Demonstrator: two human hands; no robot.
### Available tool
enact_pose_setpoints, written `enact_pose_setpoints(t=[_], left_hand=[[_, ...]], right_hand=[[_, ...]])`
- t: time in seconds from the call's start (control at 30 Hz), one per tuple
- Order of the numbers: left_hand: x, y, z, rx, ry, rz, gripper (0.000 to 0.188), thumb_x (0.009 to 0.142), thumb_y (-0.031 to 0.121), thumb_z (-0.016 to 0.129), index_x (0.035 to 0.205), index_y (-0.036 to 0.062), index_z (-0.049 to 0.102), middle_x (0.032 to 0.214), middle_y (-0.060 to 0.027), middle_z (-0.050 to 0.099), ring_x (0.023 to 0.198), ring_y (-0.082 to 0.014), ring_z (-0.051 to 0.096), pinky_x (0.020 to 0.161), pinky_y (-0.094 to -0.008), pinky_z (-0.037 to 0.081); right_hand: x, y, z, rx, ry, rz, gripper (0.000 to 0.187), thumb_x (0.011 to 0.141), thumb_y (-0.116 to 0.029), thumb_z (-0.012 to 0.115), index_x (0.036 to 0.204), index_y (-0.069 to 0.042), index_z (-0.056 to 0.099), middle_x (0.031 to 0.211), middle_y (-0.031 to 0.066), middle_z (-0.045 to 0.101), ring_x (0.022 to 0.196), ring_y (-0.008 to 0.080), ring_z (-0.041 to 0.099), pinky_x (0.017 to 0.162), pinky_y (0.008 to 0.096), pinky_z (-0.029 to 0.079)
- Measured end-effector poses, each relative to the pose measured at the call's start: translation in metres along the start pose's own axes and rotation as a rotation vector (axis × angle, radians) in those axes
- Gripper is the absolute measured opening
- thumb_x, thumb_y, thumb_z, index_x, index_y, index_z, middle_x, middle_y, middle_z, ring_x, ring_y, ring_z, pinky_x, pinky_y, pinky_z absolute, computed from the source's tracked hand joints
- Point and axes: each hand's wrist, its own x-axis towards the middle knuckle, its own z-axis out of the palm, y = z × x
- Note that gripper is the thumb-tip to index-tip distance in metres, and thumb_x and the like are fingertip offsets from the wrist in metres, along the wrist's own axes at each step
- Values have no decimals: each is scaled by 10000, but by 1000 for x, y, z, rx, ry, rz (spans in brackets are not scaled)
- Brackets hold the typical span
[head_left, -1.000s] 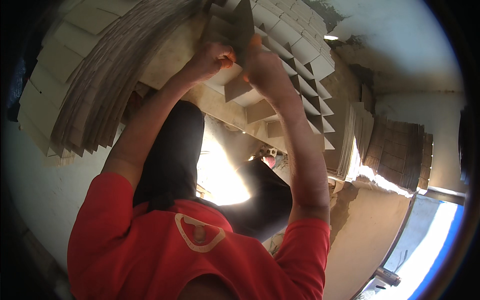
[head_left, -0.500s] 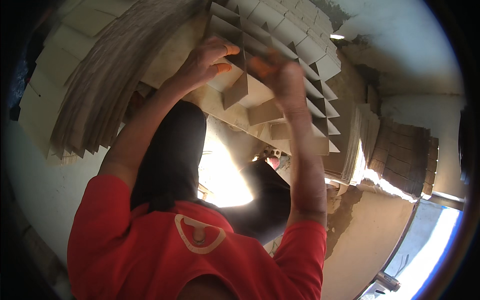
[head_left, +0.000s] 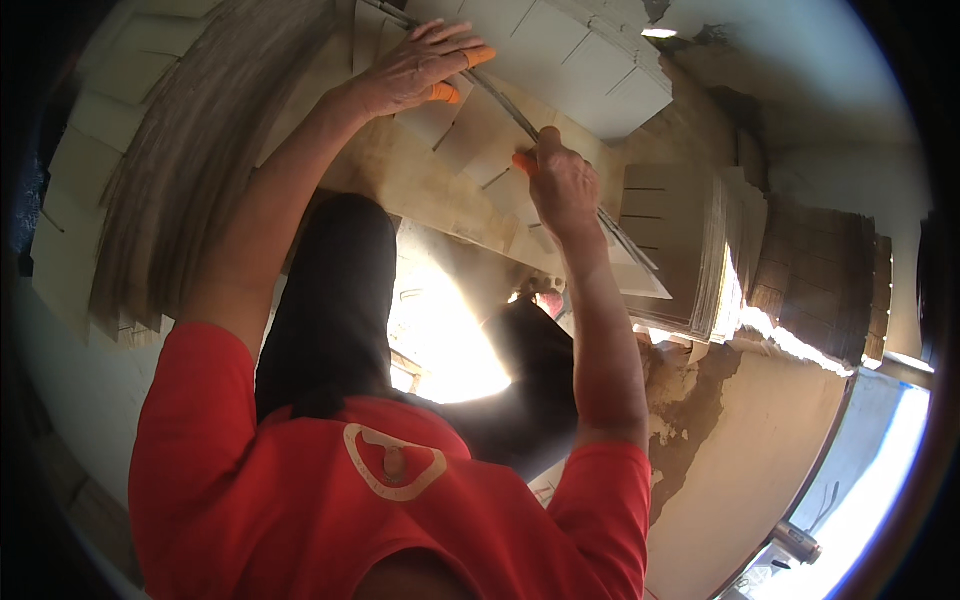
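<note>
A flat cardboard divider [head_left: 505, 105] runs slantwise from the top centre of the frame down toward the right of centre, its layered strips pressed together into a narrow, dark-edged line. The person's left hand [head_left: 425, 72], at the upper centre, lies over the divider's upper part with the fingers nearly straight and slightly spread, the thumb held apart; whether it presses on the strips cannot be told. The right hand [head_left: 567, 190], right of centre, has its fingers curled in around the lower part, thumb on the near side, though the fingertips are partly hidden. Orange covers sit on fingers of both hands.

Slit pale sheets [head_left: 570, 60] are stacked at the upper right of the divider, and a long fanned stack [head_left: 210, 130] of cardboard fills the upper left. More slotted sheets [head_left: 660, 230] stand right of the right hand, with a browner stack [head_left: 815, 280] beyond them, toward the frame's right edge.
</note>
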Motion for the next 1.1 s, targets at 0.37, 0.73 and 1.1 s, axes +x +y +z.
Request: enact_pose_setpoints(t=[0.37, 0.73, 1.1], left_hand=[[18, 97, -148, 233, 96, 336, 180, 646, 14, 616, 824, 16, 591, 952, -75, 585, 883, -221, 536, 758, -358, 449], [-124, 59, -250, 1033, 359, -337, 292, 694, 13, 637, 984, -22, 641, 1148, -134, 590, 1014, -262, 548, 797, -371, 509], [-129, 12, -218, 901, -121, -749, 116, 825, 64, 622, 932, 24, 642, 918, -110, 625, 978, -267, 544, 791, -402, 494]], right_hand=[[-56, -27, -64, -85, 450, -85, 268, 849, -188, 652, 1057, -53, 551, 779, 146, 630, 671, 326, 618, 541, 415, 478], [-154, 69, -115, -729, 535, 136, 536, 875, -187, 617, 1340, -38, 395, 1282, 169, 490, 1191, 343, 452, 966, 459, 384], [-180, 151, -86, -585, 139, 528, 421, 835, -278, 627, 1163, -30, 537, 1199, 134, 539, 1089, 327, 482, 873, 457, 420]])
